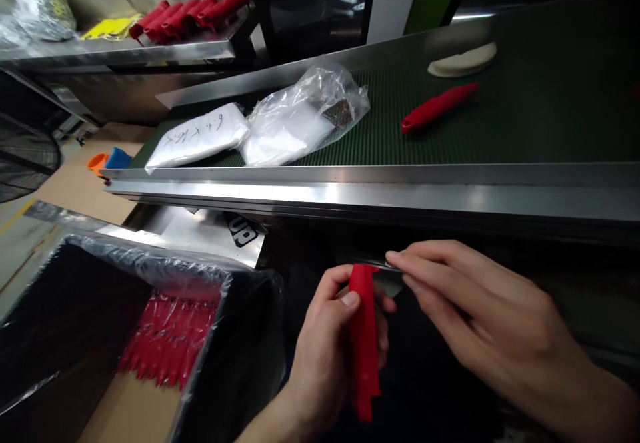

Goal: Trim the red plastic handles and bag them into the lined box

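Observation:
My left hand (325, 336) is wrapped round a red plastic part (365, 336), long and handle-shaped, held nearly upright in front of the conveyor. To its right, my right hand (470, 310) is closed in a pinch, its fingers stretched toward the part's top end. Between thumb and fingers shows a thin metal strip (389, 266), like a small blade, reaching to that top edge; most of it is hidden. On the green conveyor belt (540, 123) beyond lie a similar red part (439, 107) and an off-white curved piece (463, 60).
Clear plastic bags (305, 120) and a white packet (197, 135) lie on the belt's left. A metal rail (380, 193) edges the belt. At lower left stands a plastic-lined box (225, 310) with red parts (165, 336) inside. More red parts (187, 18) rest on a shelf.

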The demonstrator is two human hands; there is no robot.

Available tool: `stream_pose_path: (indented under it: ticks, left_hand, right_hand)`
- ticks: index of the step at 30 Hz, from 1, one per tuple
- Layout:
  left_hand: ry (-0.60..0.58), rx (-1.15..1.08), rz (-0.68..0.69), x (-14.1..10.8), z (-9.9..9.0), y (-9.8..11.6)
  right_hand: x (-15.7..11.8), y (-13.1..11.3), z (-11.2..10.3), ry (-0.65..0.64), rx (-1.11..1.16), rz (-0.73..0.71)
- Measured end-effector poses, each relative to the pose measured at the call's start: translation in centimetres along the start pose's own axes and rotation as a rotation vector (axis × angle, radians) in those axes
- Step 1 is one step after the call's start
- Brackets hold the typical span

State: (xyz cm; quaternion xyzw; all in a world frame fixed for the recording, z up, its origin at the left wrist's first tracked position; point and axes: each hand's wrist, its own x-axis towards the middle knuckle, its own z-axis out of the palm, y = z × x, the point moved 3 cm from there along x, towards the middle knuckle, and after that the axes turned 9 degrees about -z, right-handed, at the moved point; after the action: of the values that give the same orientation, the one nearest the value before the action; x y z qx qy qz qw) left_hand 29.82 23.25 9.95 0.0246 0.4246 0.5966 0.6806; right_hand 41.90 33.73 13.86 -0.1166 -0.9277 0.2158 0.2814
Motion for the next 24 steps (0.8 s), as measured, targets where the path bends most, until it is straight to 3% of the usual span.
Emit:
stream_pose_path:
  ticks: [12,24]
  left_hand:
    - [-0.017,-0.013,-0.013,-0.5,0.3,0.2]
    - [0.042,0.041,-0.009,-0.6,0.0,0.0]
  right_hand:
    - [-0.2,-1.3,-0.2,0.025,-0.105,-0.083]
    - [-0.3,-1.2,0.1,0.012,-0.14,-0.114]
